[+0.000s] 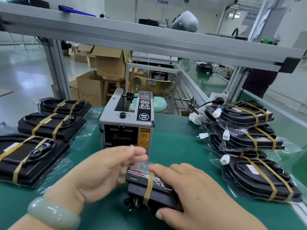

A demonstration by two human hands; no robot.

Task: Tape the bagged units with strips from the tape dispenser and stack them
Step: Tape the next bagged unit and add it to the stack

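Bagged unit (155, 192) on bench (181, 146), just in front of tape dispenser (126, 123), 1 tape band on. Right hand (197, 191) clamps it from above. Left hand (103, 173), nearer the dispenser, pinches bag flap (141, 165) at dispenser-side end. Long axis hidden.

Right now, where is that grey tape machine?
In the head view, the tape dispenser stands centre on the green mat, just behind the bagged unit being held, between the left row and right stack.
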